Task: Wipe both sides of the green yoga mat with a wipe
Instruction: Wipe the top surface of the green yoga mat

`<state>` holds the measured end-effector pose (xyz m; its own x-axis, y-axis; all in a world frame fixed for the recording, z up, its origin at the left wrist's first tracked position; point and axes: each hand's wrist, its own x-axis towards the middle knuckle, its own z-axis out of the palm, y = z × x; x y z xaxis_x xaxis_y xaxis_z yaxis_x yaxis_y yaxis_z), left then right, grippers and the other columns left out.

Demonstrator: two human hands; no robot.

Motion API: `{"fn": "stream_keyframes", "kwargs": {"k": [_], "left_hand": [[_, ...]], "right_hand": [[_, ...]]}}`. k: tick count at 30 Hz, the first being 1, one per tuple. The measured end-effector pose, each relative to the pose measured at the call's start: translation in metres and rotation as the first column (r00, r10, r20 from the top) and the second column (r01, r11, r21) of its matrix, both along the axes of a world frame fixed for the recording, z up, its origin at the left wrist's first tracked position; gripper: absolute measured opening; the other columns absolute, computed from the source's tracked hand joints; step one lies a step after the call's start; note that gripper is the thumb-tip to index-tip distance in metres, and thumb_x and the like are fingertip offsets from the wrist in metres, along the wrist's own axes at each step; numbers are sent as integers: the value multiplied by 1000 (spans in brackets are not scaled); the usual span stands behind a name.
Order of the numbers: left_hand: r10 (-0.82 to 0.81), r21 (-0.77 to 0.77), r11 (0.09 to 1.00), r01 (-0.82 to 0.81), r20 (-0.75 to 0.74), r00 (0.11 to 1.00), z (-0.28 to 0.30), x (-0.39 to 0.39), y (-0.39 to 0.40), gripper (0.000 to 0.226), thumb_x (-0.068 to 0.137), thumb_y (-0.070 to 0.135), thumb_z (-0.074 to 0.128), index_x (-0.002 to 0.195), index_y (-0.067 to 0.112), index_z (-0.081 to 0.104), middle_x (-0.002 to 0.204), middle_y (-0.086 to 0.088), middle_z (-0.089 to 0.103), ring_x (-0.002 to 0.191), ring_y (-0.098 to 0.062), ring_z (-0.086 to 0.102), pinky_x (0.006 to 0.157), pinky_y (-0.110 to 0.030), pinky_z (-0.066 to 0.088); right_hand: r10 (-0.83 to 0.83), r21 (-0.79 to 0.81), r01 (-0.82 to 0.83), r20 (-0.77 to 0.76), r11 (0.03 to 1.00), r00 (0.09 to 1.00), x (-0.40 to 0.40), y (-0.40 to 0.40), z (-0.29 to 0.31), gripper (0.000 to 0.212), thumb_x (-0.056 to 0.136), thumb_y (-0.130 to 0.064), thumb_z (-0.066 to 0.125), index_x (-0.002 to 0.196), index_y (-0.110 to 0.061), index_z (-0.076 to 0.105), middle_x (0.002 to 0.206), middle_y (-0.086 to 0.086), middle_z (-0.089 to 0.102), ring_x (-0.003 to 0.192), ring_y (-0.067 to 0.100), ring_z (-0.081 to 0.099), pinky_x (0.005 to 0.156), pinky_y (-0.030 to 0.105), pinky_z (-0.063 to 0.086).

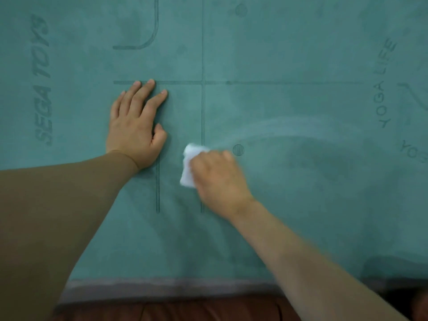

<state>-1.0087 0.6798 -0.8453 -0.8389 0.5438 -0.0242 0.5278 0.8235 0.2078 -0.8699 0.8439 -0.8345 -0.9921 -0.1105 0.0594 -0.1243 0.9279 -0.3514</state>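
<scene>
While the left hand (135, 122) lies flat at centre-left of the frame, fingers straight and spread a little on the green yoga mat (301, 66), the right hand (215, 174) at the centre is curled over a folded white wipe (188, 165), pressing it down on the surface. The mat fills nearly the whole frame, its near edge (162, 286) running along the bottom above a strip of reddish-brown floor (208, 311).

Judging from this, only 1 side is being wiped, so the underside looks not yet done. The main risk is the mat creeping or bunching under the sideways stroke if the left palm eases its pressure. The wipe could also roll up or slip out from under the fingers, since only its left part shows and the grip beneath is hidden.

The mat looks matte and suede-like, with printed guide lines, 2 small hatched dots (238, 150) and lettering (42, 82) at left and right. A pale, curved smear (289, 128) arcs to the right of the wipe, likely moisture. The wipe seems soft and thick, folded to a small pad.
</scene>
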Motion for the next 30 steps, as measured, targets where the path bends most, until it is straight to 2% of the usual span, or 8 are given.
{"fn": "stream_keyframes", "kwargs": {"k": [2, 5, 10, 13, 17, 22, 27, 30], "left_hand": [[6, 3, 1000, -6, -4, 1000, 0, 0, 1, 66, 80, 27, 42, 146, 18, 43, 156, -8, 35, 146, -30, 26, 120, -43, 13], [1, 3, 1000, -1, -9, 1000, -1, 0, 0, 66, 80, 27, 42, 145, 17, 44, 156, -9, 35, 146, -31, 27, 119, -44, 14], [-13, 12, 1000, 14, -17, 1000, -2, -1, -1, 66, 81, 28, 42, 146, 18, 43, 156, -9, 35, 146, -31, 27, 120, -44, 14], [-9, 11, 1000, 9, -4, 1000, -2, 0, -1, 65, 82, 28, 42, 146, 18, 42, 157, -9, 34, 147, -30, 25, 119, -42, 11], [-15, 18, 1000, 15, -2, 1000, -2, 0, -2, 64, 83, 29, 41, 146, 17, 42, 156, -10, 34, 146, -31, 25, 119, -47, 16], [-7, 17, 1000, 6, 31, 999, 0, -1, -2, 64, 83, 31, 39, 146, 19, 41, 157, -8, 33, 147, -29, 23, 121, -45, 12], [-4, 19, 1000, 3, 35, 999, -1, 0, -2, 63, 83, 29, 41, 146, 19, 41, 157, -7, 32, 147, -28, 22, 120, -44, 12], [6, 29, 1000, -7, 40, 999, 0, 1, 0, 64, 82, 29, 40, 146, 20, 42, 158, -6, 32, 148, -27, 22, 120, -43, 11]], "right_hand": [[148, 24, -148, -2, 989, 989, 5, 19, 0, 13, 79, -10, 51, 90, -14, 52, 76, 4, 59, 68, 27, 55, 64, 35, 27], [-350, 168, 351, -37, 921, 936, 17, 113, -3, 3, 86, -14, 58, 87, -13, 60, 81, 12, 64, 73, 34, 61, 68, 40, 38], [-995, 107, 991, -55, 75, 81, 61, 179, -3, 31, 89, -31, 37, 99, -7, 54, 101, 17, 61, 96, 38, 55, 89, 48, 40], [-904, -38, 906, -99, 422, 417, 26, 86, -12, 20, 89, -20, 46, 90, -4, 57, 88, 19, 62, 80, 38, 57, 73, 43, 37], [-37, -5, 37, 6, 999, 999, 23, -42, -1, 18, 74, -9, 44, 92, -13, 44, 76, 7, 57, 70, 29, 53, 65, 37, 27], [-444, 157, 448, -57, 880, 894, 56, 77, -2, 8, 88, -18, 56, 85, -12, 61, 80, 11, 63, 72, 34, 60, 65, 40, 38], [-996, 102, 992, -42, 69, 74, 103, 139, 5, 25, 91, -28, 41, 96, -9, 56, 96, 16, 63, 88, 38, 58, 83, 44, 43], [-799, -86, 795, -25, 600, 600, 67, 40, -3, 9, 87, -19, 55, 88, -13, 61, 81, 9, 62, 73, 28, 59, 67, 37, 45]]}}
